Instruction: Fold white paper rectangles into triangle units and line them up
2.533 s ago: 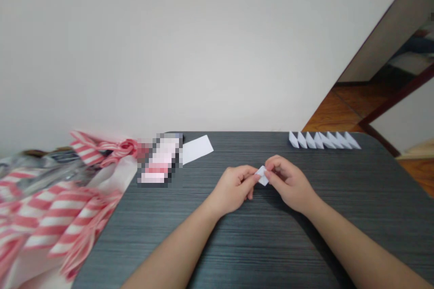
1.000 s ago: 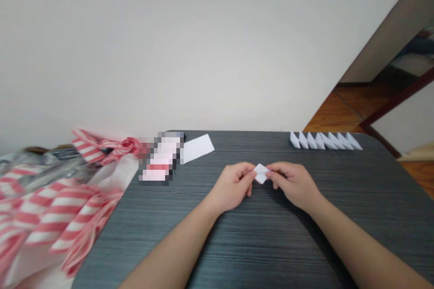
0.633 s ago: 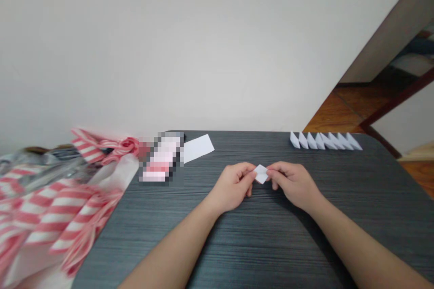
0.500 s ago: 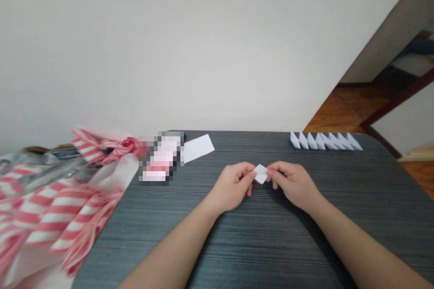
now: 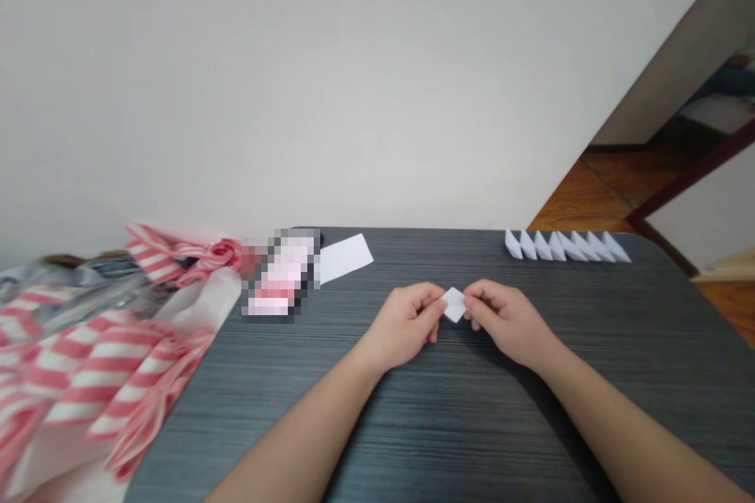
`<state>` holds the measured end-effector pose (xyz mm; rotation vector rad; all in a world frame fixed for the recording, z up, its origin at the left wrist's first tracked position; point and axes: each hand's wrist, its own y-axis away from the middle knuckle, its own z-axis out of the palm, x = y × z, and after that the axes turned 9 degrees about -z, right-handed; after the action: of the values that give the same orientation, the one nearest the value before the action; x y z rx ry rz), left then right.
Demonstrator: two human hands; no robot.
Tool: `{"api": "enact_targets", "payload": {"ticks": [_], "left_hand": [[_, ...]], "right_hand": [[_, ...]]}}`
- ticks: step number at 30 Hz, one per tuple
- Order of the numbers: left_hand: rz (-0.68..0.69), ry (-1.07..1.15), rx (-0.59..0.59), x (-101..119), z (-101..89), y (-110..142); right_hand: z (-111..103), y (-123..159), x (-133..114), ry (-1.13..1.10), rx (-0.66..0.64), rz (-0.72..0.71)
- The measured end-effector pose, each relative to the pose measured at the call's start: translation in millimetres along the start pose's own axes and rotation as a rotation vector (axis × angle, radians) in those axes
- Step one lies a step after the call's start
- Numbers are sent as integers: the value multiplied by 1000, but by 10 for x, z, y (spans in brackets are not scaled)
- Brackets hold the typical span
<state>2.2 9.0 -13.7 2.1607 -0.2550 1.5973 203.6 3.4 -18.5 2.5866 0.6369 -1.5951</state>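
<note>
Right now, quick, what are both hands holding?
Left hand: closed, pinching the small folded white paper.
Right hand: closed, pinching that paper's opposite side.

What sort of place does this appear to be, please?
Probably a room in a home: a dark table stands before a plain wall, striped cloth lies heaped to its left, and a wood-look floor shows beyond on the right.

room between hands (image 5: 406,328) and wall (image 5: 377,94) over dark table (image 5: 436,259), folded papers (image 5: 556,247) blocking far right
</note>
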Motion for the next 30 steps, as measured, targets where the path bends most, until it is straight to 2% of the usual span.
{"api": "enact_targets", "payload": {"ticks": [12,30], "left_hand": [[-33,86,-45,81,26,14],[35,-155,4,88,-17,49]], "right_hand": [[5,-10,-41,60,-8,-47],[25,-8,-45,49,-40,-57]]}}
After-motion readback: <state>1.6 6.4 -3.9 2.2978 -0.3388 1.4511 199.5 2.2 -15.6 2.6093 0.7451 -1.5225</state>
